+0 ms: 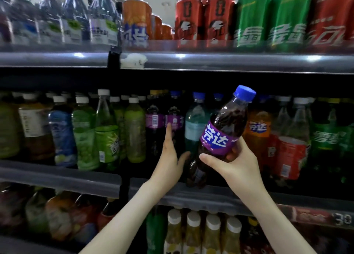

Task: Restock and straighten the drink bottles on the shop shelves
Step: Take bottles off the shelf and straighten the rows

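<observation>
Grape soda bottle held tilted at the middle shelf, not yet placed.

Head view: at centre frame the right hand [232, 163] has its grip closed around the purple-labelled grape soda bottle [218, 137], cap leaning to the upper right, base just above the middle shelf [220, 196]. The left hand [169, 158] is open, fingers resting against the matching purple bottles [173, 123] behind. Neighbouring rows look full; this bottle is still to be set in.

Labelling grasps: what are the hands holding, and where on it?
Right hand grips the tilted purple-label bottle by its lower body. Left hand holds nothing, flat against shelved bottles.
</observation>
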`<state>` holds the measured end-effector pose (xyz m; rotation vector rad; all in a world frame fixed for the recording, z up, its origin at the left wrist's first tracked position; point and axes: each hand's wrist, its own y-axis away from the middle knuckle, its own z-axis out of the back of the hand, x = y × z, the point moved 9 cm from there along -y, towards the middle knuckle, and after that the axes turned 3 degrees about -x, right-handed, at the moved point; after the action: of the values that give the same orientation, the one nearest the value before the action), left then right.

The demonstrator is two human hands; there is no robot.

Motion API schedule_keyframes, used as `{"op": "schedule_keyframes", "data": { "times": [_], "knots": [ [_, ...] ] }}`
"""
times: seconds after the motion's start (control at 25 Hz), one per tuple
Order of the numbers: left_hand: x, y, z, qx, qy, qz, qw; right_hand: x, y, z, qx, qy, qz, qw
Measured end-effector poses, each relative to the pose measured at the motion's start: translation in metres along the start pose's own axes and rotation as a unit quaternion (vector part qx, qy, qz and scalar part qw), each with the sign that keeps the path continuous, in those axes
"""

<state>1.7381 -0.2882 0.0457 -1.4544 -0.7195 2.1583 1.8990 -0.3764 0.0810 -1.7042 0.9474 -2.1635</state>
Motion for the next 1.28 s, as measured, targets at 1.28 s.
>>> {"op": "schedule_keyframes", "data": {
  "times": [1.28],
  "knots": [
    [0.107, 0.039, 0.286, -0.190, -0.254, -0.118, 0.941, 0.057, 0.043, -0.299, 0.003, 0.243, 0.226, 0.943]
  ]
}}
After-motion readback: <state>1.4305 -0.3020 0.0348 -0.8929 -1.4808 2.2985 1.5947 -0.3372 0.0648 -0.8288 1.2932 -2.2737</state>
